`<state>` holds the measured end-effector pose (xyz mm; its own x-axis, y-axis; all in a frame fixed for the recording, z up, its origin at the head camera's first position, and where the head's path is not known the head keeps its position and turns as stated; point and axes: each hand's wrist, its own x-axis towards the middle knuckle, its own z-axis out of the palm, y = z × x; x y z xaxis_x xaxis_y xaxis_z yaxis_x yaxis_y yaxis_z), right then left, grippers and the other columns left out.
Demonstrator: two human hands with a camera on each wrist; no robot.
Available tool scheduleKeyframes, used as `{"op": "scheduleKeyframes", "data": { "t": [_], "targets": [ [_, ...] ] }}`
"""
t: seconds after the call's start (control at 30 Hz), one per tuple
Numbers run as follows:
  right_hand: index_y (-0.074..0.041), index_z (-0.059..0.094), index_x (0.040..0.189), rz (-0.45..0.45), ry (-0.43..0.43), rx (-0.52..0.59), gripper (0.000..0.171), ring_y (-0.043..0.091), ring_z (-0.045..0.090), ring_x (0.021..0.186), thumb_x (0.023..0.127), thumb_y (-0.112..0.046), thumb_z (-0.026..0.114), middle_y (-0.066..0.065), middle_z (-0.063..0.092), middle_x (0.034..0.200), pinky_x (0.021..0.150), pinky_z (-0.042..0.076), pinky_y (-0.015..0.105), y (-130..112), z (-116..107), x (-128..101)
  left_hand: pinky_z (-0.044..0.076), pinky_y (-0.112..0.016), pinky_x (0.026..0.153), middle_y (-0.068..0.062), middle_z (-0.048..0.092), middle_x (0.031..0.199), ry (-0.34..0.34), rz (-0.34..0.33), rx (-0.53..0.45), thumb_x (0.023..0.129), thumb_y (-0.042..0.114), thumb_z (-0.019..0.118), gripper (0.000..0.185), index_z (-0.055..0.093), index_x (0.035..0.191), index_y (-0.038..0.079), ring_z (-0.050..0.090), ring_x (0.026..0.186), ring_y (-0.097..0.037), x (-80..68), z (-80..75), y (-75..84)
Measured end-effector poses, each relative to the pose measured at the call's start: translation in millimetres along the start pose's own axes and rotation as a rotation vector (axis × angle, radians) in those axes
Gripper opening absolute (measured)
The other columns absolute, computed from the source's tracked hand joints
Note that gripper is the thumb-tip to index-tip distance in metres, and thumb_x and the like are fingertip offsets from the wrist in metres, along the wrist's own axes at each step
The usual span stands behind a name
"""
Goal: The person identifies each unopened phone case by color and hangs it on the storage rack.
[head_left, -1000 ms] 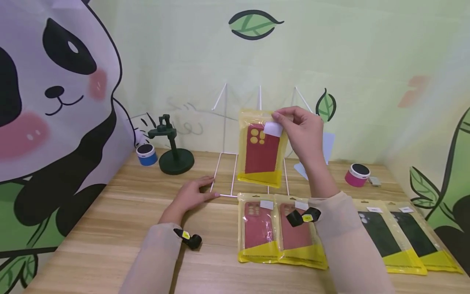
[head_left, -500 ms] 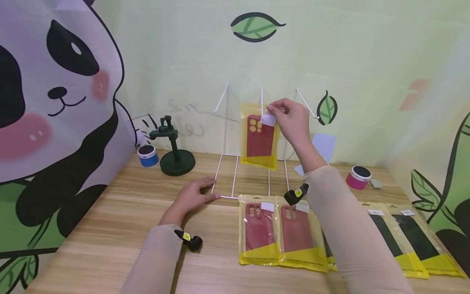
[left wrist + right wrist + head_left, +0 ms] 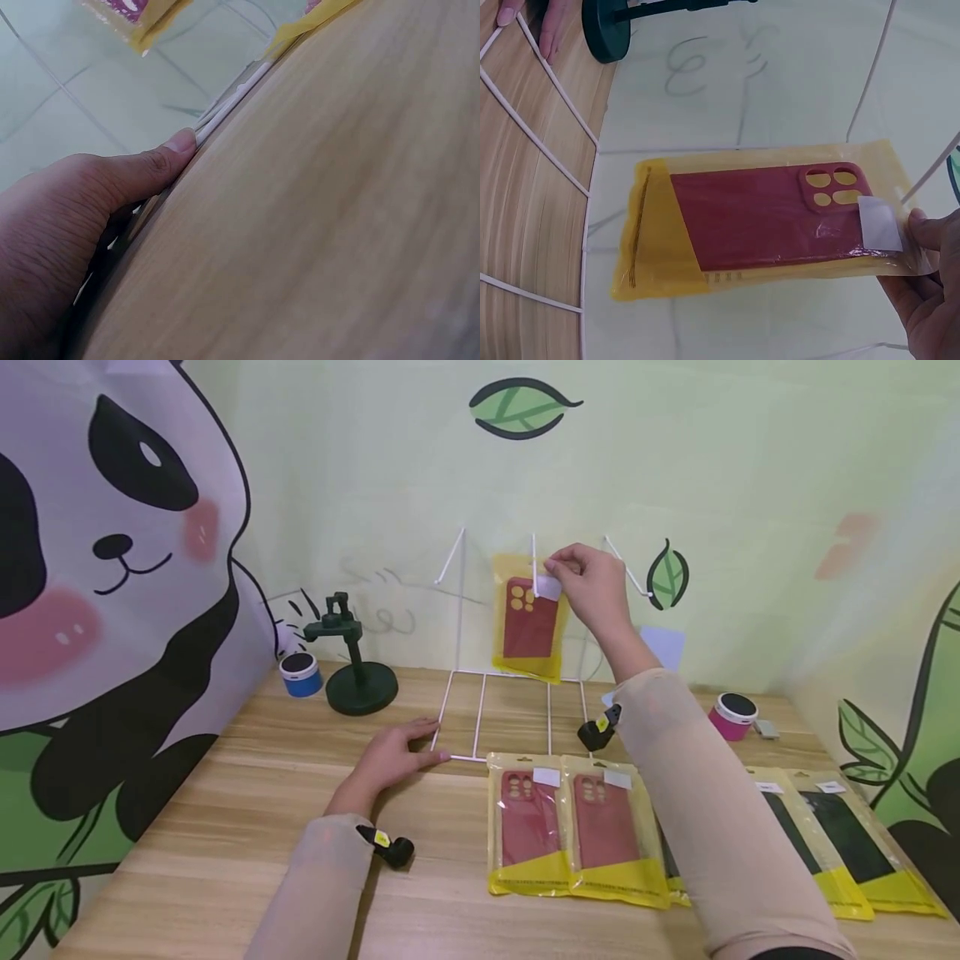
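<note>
Since a second ago our right hand [image 3: 592, 583] has carried the pouch [image 3: 528, 618] up and back, from just above the rack's base to the top of the rack [image 3: 480, 672], against the wall. Our left hand [image 3: 393, 758] has not shifted.

We pinch the pouch's top corner between thumb and fingers, by its white label, so it hangs freely and its top edge meets the rack's middle prong [image 3: 534, 564]. Whether the prong is already through the pouch's hole, we cannot tell. In the right wrist view the pouch [image 3: 765, 221] hangs clear of the wall, our fingertips [image 3: 930, 232] closed on its edge.

Our left hand lies flat and relaxed on the desk [image 3: 225, 827], fingers straight, touching the rack's front left corner; we judge that it steadies the light wire frame. The left wrist view shows a fingertip [image 3: 180, 142] against the white wire [image 3: 232, 101].

The pouch is clear with yellow borders and holds one red phone case. In front of the rack lie two more such pouches [image 3: 573, 827], each with a red case. To the rack's right lie pouches with dark cases [image 3: 840, 843], partly hidden by our sleeve.
</note>
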<state>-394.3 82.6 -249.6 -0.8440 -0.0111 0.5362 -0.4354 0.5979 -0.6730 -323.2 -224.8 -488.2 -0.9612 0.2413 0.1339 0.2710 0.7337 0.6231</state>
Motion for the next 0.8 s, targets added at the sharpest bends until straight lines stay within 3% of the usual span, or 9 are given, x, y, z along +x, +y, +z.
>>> {"op": "scheduleKeyframes", "data": {
  "t": [0.27,0.43,0.63,0.8],
  "targets": [
    [-0.006,0.075,0.109,-0.021,-0.021,-0.029,0.025,0.020,0.063,0.087,0.099,-0.027,0.066,0.009,0.076,0.102,0.076,0.049,0.029,3,-3,-2,0.028,-0.051,0.118,0.000,0.047,0.154,0.005,0.002,-0.001,0.086,0.056,0.074,0.070,0.057,0.144,0.022,0.039,0.144,-0.027,-0.8,0.4,1.4],
    [-0.006,0.070,0.120,-0.050,-0.033,-0.030,0.032,0.022,0.067,0.103,0.099,-0.030,0.063,0.009,0.073,0.113,0.090,0.054,0.034,7,-12,-13,0.028,-0.051,0.118,0.000,0.047,0.153,0.000,0.000,-0.009,0.086,0.056,0.075,0.071,0.057,0.144,0.021,0.040,0.144,-0.027,-1.4,0.7,3.5],
    [-0.004,0.062,0.132,-0.099,-0.021,0.040,0.041,0.025,0.059,0.122,0.097,-0.027,0.065,0.009,0.064,0.132,0.101,0.050,0.041,11,-26,-54,0.028,-0.050,0.118,0.001,0.047,0.154,-0.011,-0.012,-0.017,0.086,0.056,0.074,0.071,0.057,0.145,0.022,0.039,0.144,-0.026,-1.7,1.0,4.2],
    [-0.002,0.062,0.129,-0.101,-0.062,0.131,0.040,0.026,0.059,0.121,0.098,-0.027,0.067,0.011,0.064,0.130,0.102,0.050,0.042,22,-25,-105,0.029,-0.051,0.118,0.000,0.047,0.154,-0.005,-0.017,-0.012,0.086,0.057,0.073,0.070,0.057,0.145,0.023,0.039,0.144,-0.027,-1.1,-0.2,2.5]
  ]
}}
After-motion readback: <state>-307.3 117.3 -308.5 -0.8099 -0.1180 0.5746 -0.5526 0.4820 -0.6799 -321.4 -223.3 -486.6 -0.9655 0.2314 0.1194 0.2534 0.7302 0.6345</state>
